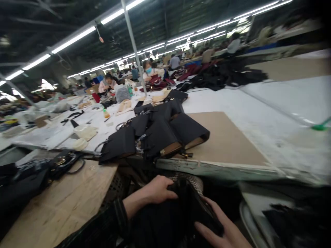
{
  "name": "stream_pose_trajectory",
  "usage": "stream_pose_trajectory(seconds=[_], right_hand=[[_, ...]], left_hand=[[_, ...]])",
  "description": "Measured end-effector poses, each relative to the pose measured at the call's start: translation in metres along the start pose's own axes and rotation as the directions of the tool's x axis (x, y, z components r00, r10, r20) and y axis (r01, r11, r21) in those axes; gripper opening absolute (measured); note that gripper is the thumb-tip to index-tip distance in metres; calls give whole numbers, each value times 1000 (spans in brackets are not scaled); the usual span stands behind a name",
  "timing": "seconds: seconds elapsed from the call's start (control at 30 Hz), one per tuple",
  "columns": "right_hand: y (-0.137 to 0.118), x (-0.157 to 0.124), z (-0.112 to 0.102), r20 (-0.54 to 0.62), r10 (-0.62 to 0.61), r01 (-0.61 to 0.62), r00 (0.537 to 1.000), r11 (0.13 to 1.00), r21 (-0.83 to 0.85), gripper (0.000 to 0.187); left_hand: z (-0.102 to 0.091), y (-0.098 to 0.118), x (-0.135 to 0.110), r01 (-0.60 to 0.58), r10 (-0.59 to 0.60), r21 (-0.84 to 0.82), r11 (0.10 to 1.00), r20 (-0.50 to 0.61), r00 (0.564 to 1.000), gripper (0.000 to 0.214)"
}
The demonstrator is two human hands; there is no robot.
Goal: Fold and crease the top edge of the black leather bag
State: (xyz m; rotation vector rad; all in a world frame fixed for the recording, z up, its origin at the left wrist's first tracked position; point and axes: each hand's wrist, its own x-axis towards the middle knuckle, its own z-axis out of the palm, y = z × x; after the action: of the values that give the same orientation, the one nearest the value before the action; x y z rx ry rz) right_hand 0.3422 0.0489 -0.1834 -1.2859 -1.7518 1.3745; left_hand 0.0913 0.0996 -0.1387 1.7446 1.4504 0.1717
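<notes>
Low in front of me, below the table's edge, is a black handbag (pixel 165 220) whose opening faces up between my hands. My left hand (pixel 159 190) is closed on the bag's upper left edge, thumb and fingers around the dark material. Along the right side, my right hand (pixel 219 224) grips the other edge, with the thumb on the near face and the fingers partly hidden behind it. The inside of the bag is too dark to make out. Just beyond, finished-looking black handbags (pixel 160 136) lie in a group on the white table.
A brown board (pixel 224 137) lies on the white table (pixel 289 113). At left, a wooden bench (pixel 69 196) carries more black bags (pixel 28 179). Dark cloth pieces (pixel 219 75) are heaped farther back. A thin pole (pixel 134 44) rises from the table. Several people sit working beyond.
</notes>
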Motion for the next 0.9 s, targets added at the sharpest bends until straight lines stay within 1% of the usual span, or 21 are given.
stream_pose_trajectory(seconds=[0.07, 0.17, 0.23, 0.3, 0.33, 0.37, 0.4, 0.47, 0.53, 0.6, 0.63, 0.73, 0.8, 0.9], right_hand=[[-9, -10, -21, 67, 89, -94, 994, 992, 88, 64], [-27, -16, -52, 176, 129, -157, 976, 974, 160, 70], [-31, -16, -67, 247, 138, -178, 959, 973, 150, 72], [-27, -11, -74, 312, 149, -194, 938, 974, 117, 68], [-24, -8, -74, 345, 147, -195, 927, 975, 109, 63], [-20, -4, -72, 378, 138, -194, 915, 974, 115, 56], [-17, 0, -69, 403, 120, -191, 907, 971, 141, 49], [-13, 7, -62, 438, 72, -185, 896, 957, 221, 39], [-12, 11, -59, 445, 39, -184, 895, 940, 287, 35], [-13, 13, -58, 445, 16, -175, 896, 932, 318, 31], [-12, 13, -59, 447, 4, -169, 894, 929, 329, 30], [-7, 12, -62, 443, -12, -169, 897, 914, 368, 38], [0, 11, -63, 434, 2, -183, 901, 909, 375, 45], [7, 11, -62, 412, 38, -191, 910, 922, 337, 50]], left_hand=[[-13, 0, -6, -38, 38, 3, 999, 21, 999, 20], [-42, -1, -22, -78, 77, 10, 997, 62, 995, 17], [-59, -2, -34, -119, 115, 15, 993, 153, 981, 18], [-68, -4, -40, -154, 142, 22, 988, 284, 948, 20], [-69, -6, -40, -164, 146, 24, 986, 338, 930, 20], [-69, -8, -39, -168, 147, 25, 985, 368, 918, 20], [-67, -11, -36, -166, 147, 21, 986, 369, 918, 19], [-60, -13, -30, -156, 156, -26, 987, 325, 933, 25], [-54, -12, -24, -136, 171, -138, 981, 294, 940, 41], [-50, -9, -19, -103, 191, -279, 955, 310, 931, 56], [-49, -7, -17, -89, 201, -332, 939, 321, 925, 59], [-46, -4, -9, -65, 207, -390, 918, 333, 920, 51], [-45, -3, -5, -57, 200, -385, 921, 344, 917, 44], [-43, -2, 1, -62, 195, -359, 931, 348, 917, 37]])
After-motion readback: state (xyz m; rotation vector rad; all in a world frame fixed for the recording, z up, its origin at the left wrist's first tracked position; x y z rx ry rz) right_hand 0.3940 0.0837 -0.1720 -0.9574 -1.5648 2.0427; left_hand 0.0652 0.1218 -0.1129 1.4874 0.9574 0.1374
